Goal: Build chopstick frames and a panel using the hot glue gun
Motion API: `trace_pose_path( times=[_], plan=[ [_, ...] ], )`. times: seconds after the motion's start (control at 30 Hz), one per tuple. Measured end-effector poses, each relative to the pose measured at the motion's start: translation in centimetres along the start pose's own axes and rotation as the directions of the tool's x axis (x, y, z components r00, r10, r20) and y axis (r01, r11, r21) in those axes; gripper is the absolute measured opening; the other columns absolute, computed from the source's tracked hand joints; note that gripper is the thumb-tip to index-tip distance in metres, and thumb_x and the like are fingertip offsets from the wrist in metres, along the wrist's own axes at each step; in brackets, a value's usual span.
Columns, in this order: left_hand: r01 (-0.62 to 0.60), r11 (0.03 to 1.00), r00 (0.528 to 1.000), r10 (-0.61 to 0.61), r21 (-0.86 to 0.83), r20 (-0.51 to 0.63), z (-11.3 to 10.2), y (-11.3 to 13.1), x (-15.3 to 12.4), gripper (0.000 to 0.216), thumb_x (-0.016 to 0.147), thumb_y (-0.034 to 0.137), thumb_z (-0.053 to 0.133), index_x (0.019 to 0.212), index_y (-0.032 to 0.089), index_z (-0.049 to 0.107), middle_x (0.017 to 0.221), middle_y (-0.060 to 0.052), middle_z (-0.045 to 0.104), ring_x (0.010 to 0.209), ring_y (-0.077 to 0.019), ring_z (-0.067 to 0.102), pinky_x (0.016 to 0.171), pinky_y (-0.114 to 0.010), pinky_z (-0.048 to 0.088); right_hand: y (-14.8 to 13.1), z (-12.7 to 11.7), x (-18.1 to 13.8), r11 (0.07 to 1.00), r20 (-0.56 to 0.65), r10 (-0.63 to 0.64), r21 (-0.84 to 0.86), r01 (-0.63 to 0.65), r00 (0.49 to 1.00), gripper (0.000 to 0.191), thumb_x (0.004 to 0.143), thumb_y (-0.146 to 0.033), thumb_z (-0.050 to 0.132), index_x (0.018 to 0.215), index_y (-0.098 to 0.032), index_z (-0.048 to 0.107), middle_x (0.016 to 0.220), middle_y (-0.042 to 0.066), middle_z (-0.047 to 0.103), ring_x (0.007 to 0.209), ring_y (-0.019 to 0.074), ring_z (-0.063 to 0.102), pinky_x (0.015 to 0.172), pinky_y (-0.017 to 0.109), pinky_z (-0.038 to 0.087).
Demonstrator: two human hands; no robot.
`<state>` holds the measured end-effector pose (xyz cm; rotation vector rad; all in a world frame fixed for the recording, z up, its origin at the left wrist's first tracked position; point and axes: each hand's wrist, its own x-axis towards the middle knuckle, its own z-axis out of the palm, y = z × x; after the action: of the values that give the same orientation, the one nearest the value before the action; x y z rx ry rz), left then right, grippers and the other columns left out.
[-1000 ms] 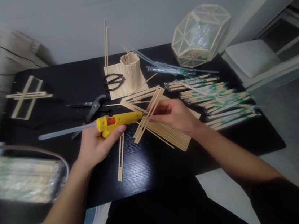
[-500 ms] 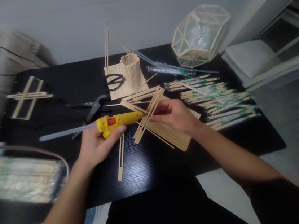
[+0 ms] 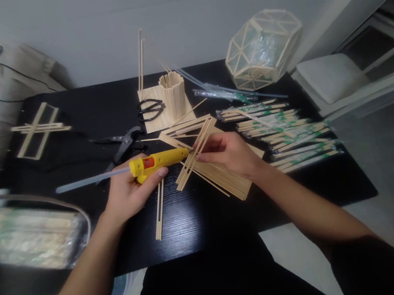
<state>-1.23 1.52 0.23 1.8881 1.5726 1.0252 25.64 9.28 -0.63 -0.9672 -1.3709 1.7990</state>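
Observation:
My left hand [image 3: 128, 190] is wrapped round a yellow hot glue gun [image 3: 162, 159], a long clear glue stick [image 3: 91, 180] jutting from its back end. The gun's nozzle points right and meets, or nearly meets, a lattice of wooden sticks [image 3: 201, 142]. That lattice is pinched at its right side between the thumb and fingers of my right hand [image 3: 228, 153]. Beneath it lies a flat panel of sticks joined side by side [image 3: 227, 175]. A pair of sticks [image 3: 159, 214] lies below the glue gun. Exactly where the nozzle touches is too small to tell.
Behind stand a stick cup [image 3: 173, 93] on a square stick base and black-handled scissors [image 3: 149, 109]. Pliers [image 3: 123, 144] lie left of centre, a crossed stick frame [image 3: 40, 128] farther left. Wrapped chopsticks [image 3: 281, 127] spread to the right, below a polyhedral stick frame [image 3: 264, 50].
The glue gun has tilted slightly, its back end and glue stick a little lower and farther right. My right hand and the lattice are nearly still.

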Motion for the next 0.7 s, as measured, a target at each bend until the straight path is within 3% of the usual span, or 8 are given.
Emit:
trace_pose_path(
  times=[0.33,0.7],
  plan=[
    [-0.003,1.000,1.000,0.003,0.006,-0.002,-0.23,0.22,0.10,0.030,0.092,0.047,0.073,0.075,0.022,0.073,0.078,-0.004,0.073,0.065,-0.0179,0.066,0.060,-0.030,0.052,-0.17,-0.05,0.00,1.000,0.000,0.002,-0.006,-0.002,1.000,0.037,0.067,-0.036,0.101,0.097,-0.022,0.083,0.098,0.002,0.084,0.095,0.0209,0.080,0.098,0.041,0.064],
    [0.023,0.999,0.999,-0.024,-0.036,-0.031,-0.04,-0.08,-0.13,0.026,0.092,0.048,0.074,0.084,0.023,0.076,0.083,-0.003,0.074,0.069,-0.0182,0.068,0.063,-0.031,0.054,-0.04,-0.09,0.02,1.000,-0.002,0.003,-0.007,-0.003,1.000,0.035,0.069,-0.036,0.099,0.097,-0.022,0.082,0.100,0.003,0.083,0.095,0.0207,0.080,0.100,0.042,0.064]
  ],
)
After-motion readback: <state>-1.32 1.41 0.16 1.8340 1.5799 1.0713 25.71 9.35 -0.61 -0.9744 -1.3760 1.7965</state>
